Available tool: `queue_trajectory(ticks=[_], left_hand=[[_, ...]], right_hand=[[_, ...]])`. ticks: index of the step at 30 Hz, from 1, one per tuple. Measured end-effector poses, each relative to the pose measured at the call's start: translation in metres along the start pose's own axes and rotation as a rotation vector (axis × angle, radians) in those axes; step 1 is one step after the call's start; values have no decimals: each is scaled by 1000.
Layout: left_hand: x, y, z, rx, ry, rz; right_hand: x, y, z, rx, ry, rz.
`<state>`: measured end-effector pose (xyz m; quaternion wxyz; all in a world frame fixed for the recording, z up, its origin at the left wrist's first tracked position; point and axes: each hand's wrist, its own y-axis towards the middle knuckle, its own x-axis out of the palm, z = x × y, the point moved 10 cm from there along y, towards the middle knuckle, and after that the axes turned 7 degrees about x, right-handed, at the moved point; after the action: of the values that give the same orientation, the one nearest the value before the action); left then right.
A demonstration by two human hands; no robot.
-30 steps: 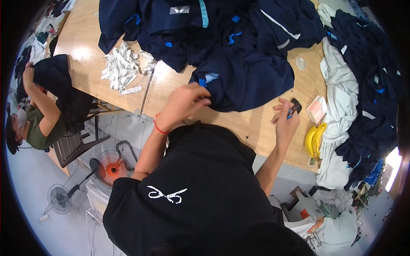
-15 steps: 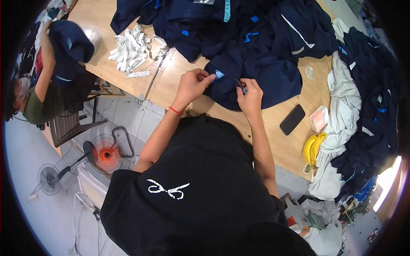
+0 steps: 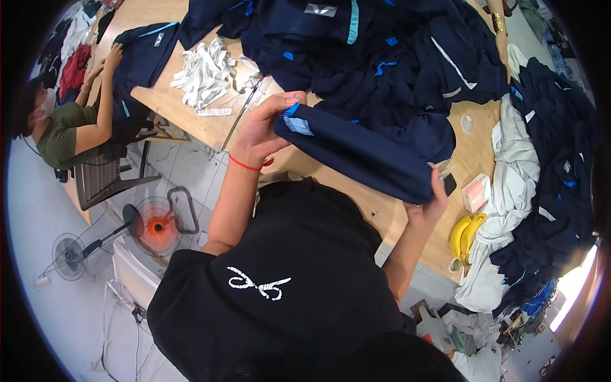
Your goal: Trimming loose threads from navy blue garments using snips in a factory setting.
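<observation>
A navy garment [image 3: 363, 153] is stretched between my two hands, slanting down to the right above the table edge. My left hand [image 3: 262, 130], with a red string at the wrist, grips its left end beside a pale blue label and a bright blue tab. My right hand [image 3: 431, 202] is closed on the right end, fingers partly behind the cloth. A small pale, shiny piece shows by the right fingertips; I cannot tell what it is. Beyond my hands lies a large heap of navy garments [image 3: 375, 70] with blue tabs and light strips.
White fabric strips [image 3: 203, 73] are piled at the left of the wooden table [image 3: 172, 121]. A phone [image 3: 450, 185], partly hidden, a tissue pack [image 3: 476, 193] and bananas [image 3: 466, 237] lie at right. A co-worker [image 3: 76, 130] handles navy cloth at far left. Another person's forearm [image 3: 498, 32] reaches in top right.
Both hands have lifted the garment from the table and spread apart, the right one moving right and nearer. The co-worker has laid navy cloth down. Another person's forearm has appeared.
</observation>
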<state>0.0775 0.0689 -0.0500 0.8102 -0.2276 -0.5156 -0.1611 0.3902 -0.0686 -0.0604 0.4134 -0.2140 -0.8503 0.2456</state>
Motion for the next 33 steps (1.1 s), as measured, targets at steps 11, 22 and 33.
queue_trajectory(ticks=[11,22,33], left_hand=[[41,-5,0,27,173,-185],[-42,13,-13,59,-152,166],[-8,12,1,293,142,164]], right_hand=[[1,-17,-43,-198,-142,17],[80,-21,-37,-76,72,-541],[93,-30,-29,-109,-163,-370]])
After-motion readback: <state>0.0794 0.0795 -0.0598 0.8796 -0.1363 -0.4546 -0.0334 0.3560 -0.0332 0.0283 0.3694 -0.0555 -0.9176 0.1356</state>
